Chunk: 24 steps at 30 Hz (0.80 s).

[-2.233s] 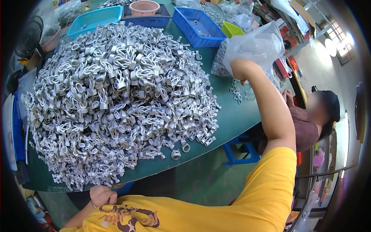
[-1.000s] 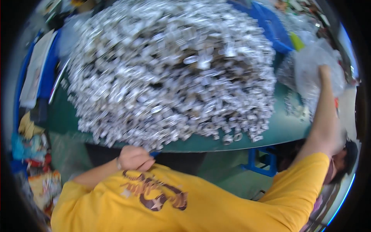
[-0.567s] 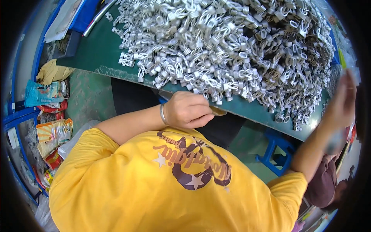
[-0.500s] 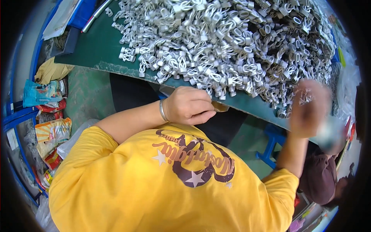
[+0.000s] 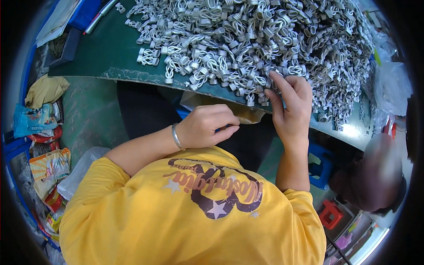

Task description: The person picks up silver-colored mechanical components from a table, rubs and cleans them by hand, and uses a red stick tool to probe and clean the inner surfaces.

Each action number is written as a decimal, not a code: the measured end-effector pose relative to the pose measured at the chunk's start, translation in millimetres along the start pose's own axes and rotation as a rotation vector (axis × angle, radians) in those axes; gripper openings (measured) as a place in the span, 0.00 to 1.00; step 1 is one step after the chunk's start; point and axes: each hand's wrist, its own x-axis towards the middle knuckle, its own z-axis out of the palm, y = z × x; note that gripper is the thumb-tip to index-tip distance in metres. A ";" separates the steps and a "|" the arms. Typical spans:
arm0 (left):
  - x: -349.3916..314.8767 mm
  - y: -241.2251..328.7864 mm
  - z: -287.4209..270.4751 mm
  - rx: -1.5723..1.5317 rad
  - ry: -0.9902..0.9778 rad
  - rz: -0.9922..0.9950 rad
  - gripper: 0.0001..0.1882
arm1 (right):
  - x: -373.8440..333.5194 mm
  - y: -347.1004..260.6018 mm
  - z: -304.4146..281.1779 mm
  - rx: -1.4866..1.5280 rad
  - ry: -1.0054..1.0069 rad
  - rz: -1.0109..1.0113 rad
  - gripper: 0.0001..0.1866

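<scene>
A big heap of small silver metal pieces, each with a ribbed collar and a loop of strands, covers much of the green table. My right hand reaches to the near edge of the heap. Its thumb and forefinger are apart beside the pieces, with nothing visible between them. Below the table edge, my left hand is closed, thumb against curled fingers; whatever it may hold is hidden. Just past its fingertips, under the table edge, a tan bag or lining shows in part.
Colourful packets and a crumpled brown paper lie at the left. A grey tray sits at the table's far left corner. At the right are a clear plastic bag, a blue stool and another person, blurred.
My right hand has moved left from the heap's right end to its near middle edge, its fingers now plain. My left hand stays closed, almost in place. The person at right has shifted.
</scene>
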 end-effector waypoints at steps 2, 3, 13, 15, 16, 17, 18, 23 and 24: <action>-3.7 1.6 -1.4 -0.034 0.001 -0.048 0.05 | 3.1 -0.8 -3.0 -0.022 -0.019 -0.008 0.15; -4.2 2.9 -1.6 -0.063 -0.008 -0.102 0.05 | 4.5 -0.9 -5.3 -0.034 -0.035 -0.008 0.14; 25.1 -2.9 44.1 -1.052 -0.199 -0.595 0.17 | -15.4 4.6 -20.9 0.375 0.265 0.339 0.11; 25.7 -1.7 44.2 -1.048 -0.202 -0.646 0.16 | -28.8 1.5 -20.1 0.546 0.362 0.452 0.12; 24.3 0.3 40.4 -1.026 -0.214 -0.668 0.15 | -36.0 -2.9 -19.3 0.746 0.344 0.530 0.13; 24.2 2.3 38.2 -1.027 -0.223 -0.674 0.15 | -42.8 -5.2 -17.9 0.948 0.324 0.604 0.14; 24.4 4.2 36.4 -1.046 -0.206 -0.674 0.14 | -51.0 -4.1 -13.9 1.051 0.313 0.599 0.15; 12.3 18.1 21.5 -1.035 -0.064 -0.577 0.23 | -70.3 -21.1 -2.8 1.409 0.250 0.739 0.16; 9.1 18.5 17.5 -0.967 -0.058 -0.564 0.28 | -72.7 -23.8 -0.3 1.439 0.218 0.755 0.16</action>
